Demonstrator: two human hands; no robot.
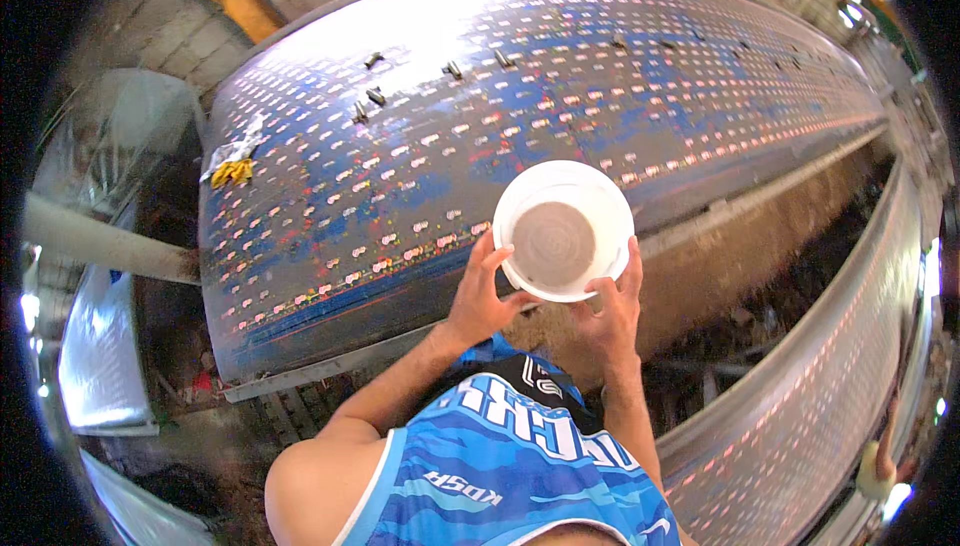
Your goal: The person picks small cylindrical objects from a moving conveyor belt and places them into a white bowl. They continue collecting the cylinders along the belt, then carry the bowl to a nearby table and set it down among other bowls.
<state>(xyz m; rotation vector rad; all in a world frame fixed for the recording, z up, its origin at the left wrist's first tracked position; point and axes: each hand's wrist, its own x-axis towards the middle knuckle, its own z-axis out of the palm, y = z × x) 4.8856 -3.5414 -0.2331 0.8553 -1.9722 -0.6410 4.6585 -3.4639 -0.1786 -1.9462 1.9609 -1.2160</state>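
A round white plastic tub (610, 218) is tilted toward me, its mouth showing a grey-brown round patch at the bottom; I cannot tell whether that is contents or a stained base. My left hand (480, 296) grips its near left rim, fingers along the outside and thumb below. On the near right side, my right hand (614, 312) holds the rim between thumb and fingers. Behind the tub stretches a long, dark, glossy curved surface (420, 189) dotted with rows of small pale and red marks and blue patches. The tub is held over its near edge.
Several small dark cylindrical pieces (375, 96) lie on the glossy surface. Yellow-and-white gloves (232, 173) rest at its left end. A similar dotted surface (780, 461) runs along the right. At left is a thick pale pipe (110, 236). Part of another person (880, 468) shows at far right.
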